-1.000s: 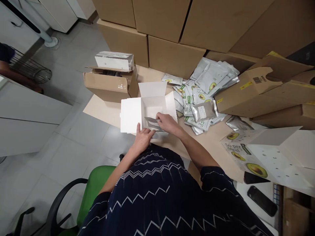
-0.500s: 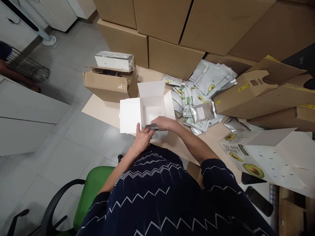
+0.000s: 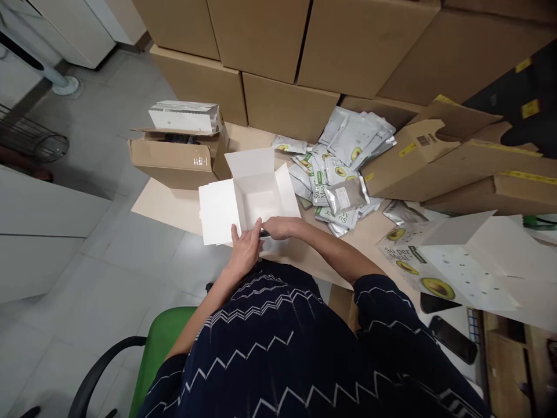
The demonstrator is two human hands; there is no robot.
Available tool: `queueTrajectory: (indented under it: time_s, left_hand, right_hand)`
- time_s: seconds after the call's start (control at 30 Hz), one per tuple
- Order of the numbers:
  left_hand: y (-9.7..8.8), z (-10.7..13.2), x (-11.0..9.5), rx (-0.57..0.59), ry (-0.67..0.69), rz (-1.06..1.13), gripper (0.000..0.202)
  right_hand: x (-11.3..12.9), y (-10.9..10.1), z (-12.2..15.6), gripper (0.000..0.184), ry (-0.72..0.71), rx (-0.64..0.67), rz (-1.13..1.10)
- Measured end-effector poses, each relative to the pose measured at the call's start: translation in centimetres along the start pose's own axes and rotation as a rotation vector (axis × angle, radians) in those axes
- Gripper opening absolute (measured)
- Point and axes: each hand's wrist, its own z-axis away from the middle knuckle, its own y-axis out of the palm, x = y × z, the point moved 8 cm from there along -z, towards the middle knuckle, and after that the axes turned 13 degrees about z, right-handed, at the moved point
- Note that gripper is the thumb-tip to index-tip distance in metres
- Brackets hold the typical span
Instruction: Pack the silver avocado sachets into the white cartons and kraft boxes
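A white carton (image 3: 217, 212) stands with its flaps spread on the table in front of me, its inside bare. My left hand (image 3: 247, 249) grips the carton's near edge, thumb apart from the fingers. Closed at the same edge, my right hand (image 3: 281, 227) holds a small dark tool (image 3: 264, 233), perhaps a stapler; most of it is hidden by the fingers. The two hands nearly touch. Right of the carton lies a heap of printed food pouches (image 3: 322, 174), with a plain silver pouch (image 3: 347, 196) on top.
Brown cartons (image 3: 287, 107) are stacked behind the table. An opened brown box (image 3: 169, 159) is at left, more brown boxes (image 3: 404, 157) at right. A printed avocado box (image 3: 418, 267) lies open near two phones (image 3: 452, 338). A green chair (image 3: 167, 331) stands behind left.
The view has shifted, so the scene sits slightly left and lower. My left fingers have moved up over the carton's near edge, and the dark tool now shows less between the hands.
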Motion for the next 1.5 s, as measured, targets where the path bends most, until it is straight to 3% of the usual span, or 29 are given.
queueTrajectory:
  time_s: [0.07,0.13,0.2,0.27,0.33,0.37,0.43,0.47,0.53,0.6,0.7,0.9,0.97,1.07,1.13,1.2,1.27,1.33,1.43,1.5]
  left_hand:
    - [0.1,-0.1,0.1,0.017,-0.006,-0.007,0.063]
    - [0.1,-0.1,0.1,0.03,0.004,-0.018,0.056]
    - [0.1,0.0,0.1,0.049,0.022,-0.031,0.049]
    - [0.2,0.0,0.0,0.066,0.04,-0.04,0.046]
    - [0.2,0.0,0.0,0.074,0.047,-0.044,0.048]
    - [0.2,0.0,0.0,0.075,0.048,-0.043,0.049]
    - [0.2,0.0,0.0,0.077,0.048,-0.039,0.048]
    - [0.2,-0.1,0.0,0.08,0.047,-0.037,0.048]
    - [0.1,-0.1,0.0,0.087,0.046,-0.036,0.048]
    - [0.1,-0.1,0.0,0.09,0.044,-0.031,0.049]
    - [0.1,-0.1,0.1,0.087,0.046,-0.019,0.048]
    - [0.2,-0.1,0.4,0.081,0.038,-0.016,0.048]
    - [0.2,-0.1,0.3,0.081,0.033,-0.011,0.046]
    - [0.0,-0.2,0.3,0.078,0.015,-0.005,0.041]
    - [-0.2,-0.2,0.2,0.075,0.001,0.0,0.037]
    - [-0.3,-0.2,0.1,0.075,-0.005,0.005,0.034]
    - [-0.4,-0.3,0.1,0.074,-0.01,0.01,0.032]
    - [-0.4,-0.3,0.1,0.075,-0.012,0.013,0.031]
    - [-0.4,-0.3,0.0,0.077,-0.014,0.01,0.03]
    - [-0.3,-0.3,0.0,0.077,-0.014,0.005,0.03]
  right_hand:
    - [-0.2,-1.2,1.5,0.027,-0.049,-0.106,-0.117]
    - [-1.2,-2.7,3.7,0.027,-0.115,-0.292,-0.351]
    - [-4.7,-3.6,6.2,0.029,-0.052,-0.536,-0.627]
    - [-10.7,-2.8,9.0,0.034,0.252,-0.826,-0.781]
    - [-16.4,-0.1,11.8,0.041,0.684,-0.998,-0.715]
    - [-18.6,1.7,12.6,0.052,0.889,-0.974,-0.641]
    - [-21.8,5.7,12.8,0.084,1.179,-0.769,-0.542]
    - [-22.8,7.6,12.4,0.098,1.251,-0.644,-0.528]
    - [-23.8,10.9,11.1,0.107,1.28,-0.471,-0.528]
    - [-23.8,12.6,9.9,0.099,1.232,-0.432,-0.483]
    - [-23.4,13.4,9.3,0.074,1.177,-0.489,-0.385]
    - [-22.8,13.1,12.3,0.063,1.237,-0.676,-0.395]
    - [-22.8,12.3,14.5,0.058,1.29,-0.857,-0.478]
    - [-22.8,10.6,18.6,0.047,1.299,-1.34,-0.69]
    - [-22.4,9.6,20.6,0.032,1.151,-1.683,-0.961]
    - [-21.2,7.3,21.2,0.02,0.84,-1.854,-1.176]
    - [-18.6,3.4,21.2,0.017,0.513,-1.812,-1.207]
    - [-14.7,-0.9,20.4,0.018,0.294,-1.626,-1.097]
    - [-8.6,-6.3,17.1,0.026,0.147,-1.225,-0.785]
    - [-5.6,-8.2,13.5,0.033,0.133,-0.932,-0.539]
